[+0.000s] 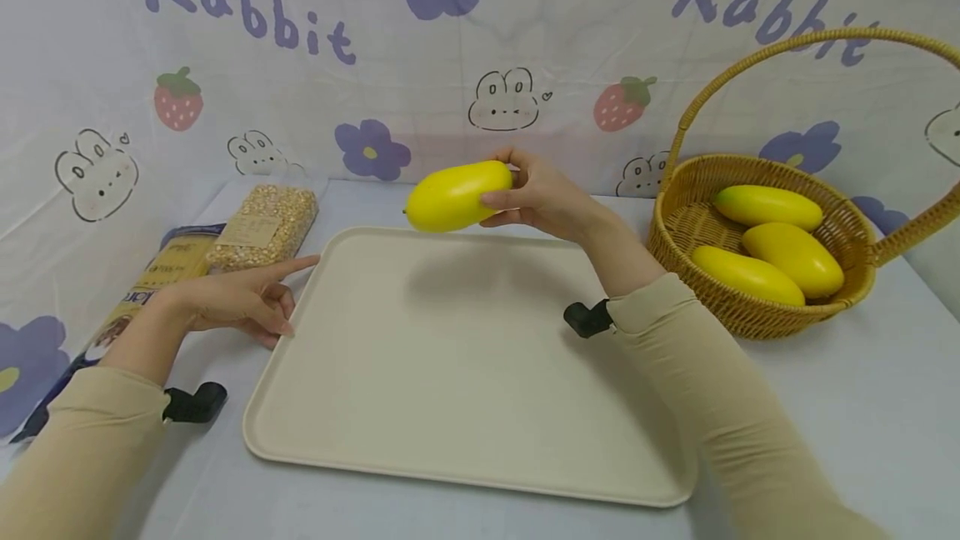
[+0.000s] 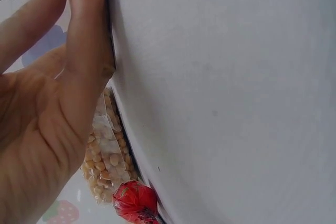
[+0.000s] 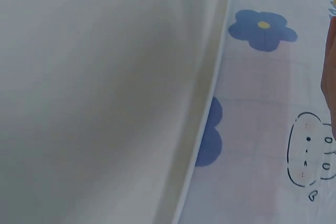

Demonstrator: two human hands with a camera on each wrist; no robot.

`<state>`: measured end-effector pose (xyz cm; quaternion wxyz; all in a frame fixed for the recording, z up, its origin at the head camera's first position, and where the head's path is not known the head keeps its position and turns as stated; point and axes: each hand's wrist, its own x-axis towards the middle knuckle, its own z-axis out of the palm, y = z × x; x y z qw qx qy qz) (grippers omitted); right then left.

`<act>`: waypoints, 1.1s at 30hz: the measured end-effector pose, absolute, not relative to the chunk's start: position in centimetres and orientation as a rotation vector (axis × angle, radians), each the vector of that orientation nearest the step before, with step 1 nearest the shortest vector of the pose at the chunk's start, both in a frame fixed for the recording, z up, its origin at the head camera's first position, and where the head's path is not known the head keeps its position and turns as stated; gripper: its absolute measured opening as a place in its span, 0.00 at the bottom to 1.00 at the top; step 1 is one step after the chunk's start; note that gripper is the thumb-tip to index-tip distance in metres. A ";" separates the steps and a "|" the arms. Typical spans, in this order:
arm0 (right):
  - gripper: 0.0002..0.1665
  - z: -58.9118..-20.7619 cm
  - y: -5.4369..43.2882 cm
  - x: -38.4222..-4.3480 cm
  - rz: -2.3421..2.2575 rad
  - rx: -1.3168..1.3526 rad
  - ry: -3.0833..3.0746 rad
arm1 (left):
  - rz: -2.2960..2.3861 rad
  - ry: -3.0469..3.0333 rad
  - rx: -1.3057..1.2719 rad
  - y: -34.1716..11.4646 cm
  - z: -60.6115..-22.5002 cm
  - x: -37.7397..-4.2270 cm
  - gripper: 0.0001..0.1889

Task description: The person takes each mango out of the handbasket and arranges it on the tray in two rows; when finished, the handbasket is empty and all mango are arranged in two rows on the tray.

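Note:
My right hand (image 1: 536, 194) holds a yellow mango (image 1: 453, 197) above the back part of a beige tray (image 1: 450, 373), its stem end pointing left. Fingers and thumb lie around the fruit's right end, and its shadow falls on the tray below. At the tray's left rim is my left hand (image 1: 240, 298), with the index finger stretched out to the edge and the thumb touching the rim. The left wrist view shows that hand (image 2: 47, 124) close against the tray's side. In the right wrist view only a sliver of the right hand (image 3: 329, 72) appears.
A wicker basket (image 1: 757, 327) with a tall handle stands at the right, holding three more yellow mangoes (image 1: 795, 261). Behind my left hand lie a clear bag of corn kernels (image 1: 273, 219) and a blue-and-yellow packet (image 1: 168, 265). A printed cloth hangs behind.

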<state>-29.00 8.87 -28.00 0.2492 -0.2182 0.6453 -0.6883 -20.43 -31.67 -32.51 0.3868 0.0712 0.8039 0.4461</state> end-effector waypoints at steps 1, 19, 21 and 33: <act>0.25 -28.1 8.6 -29.0 -1.870 -0.584 1.767 | 1.133 2.048 0.176 -31.6 -32.5 -20.4 0.58; 0.36 -30.1 5.4 -29.3 -1.818 -0.451 1.810 | 1.127 2.050 0.154 -31.5 -32.2 -20.3 0.58; 0.38 -30.2 5.2 -29.3 -1.795 -0.429 1.824 | 1.128 2.047 0.160 -31.5 -32.1 -20.3 0.58; 0.34 -30.6 4.1 -29.1 -1.602 -0.352 1.928 | 1.136 2.039 0.173 -31.5 -32.3 -20.3 0.59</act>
